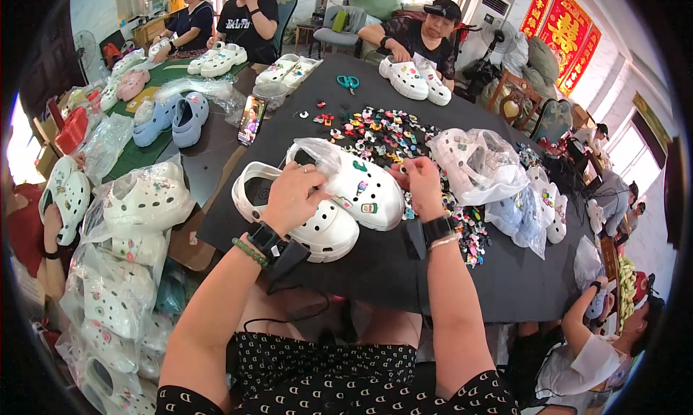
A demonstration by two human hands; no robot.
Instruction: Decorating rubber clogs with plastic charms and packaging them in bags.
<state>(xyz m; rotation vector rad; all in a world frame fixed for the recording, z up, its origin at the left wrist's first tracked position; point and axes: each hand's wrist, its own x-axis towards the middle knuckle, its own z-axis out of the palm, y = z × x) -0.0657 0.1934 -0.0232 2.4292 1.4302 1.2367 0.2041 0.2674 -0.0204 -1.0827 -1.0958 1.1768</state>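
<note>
Two white clogs lie side by side on the black table before me. The left clog shows bare holes. The right clog carries several colourful shoe charms, with clear plastic at its heel. Across the left clog reaches my left hand, its fingers bent closed against the side of the decorated clog. My right hand is just right of that clog, over the edge of a loose pile of shoe charms. Its thumb and fingers are pinched together around something small that I cannot make out. Both wrists wear dark straps.
Bagged white clogs and pale blue clogs stand right of the pile. Teal scissors and a lit phone lie farther back. More bagged clogs are stacked at left. Several people work around; one across handles white clogs.
</note>
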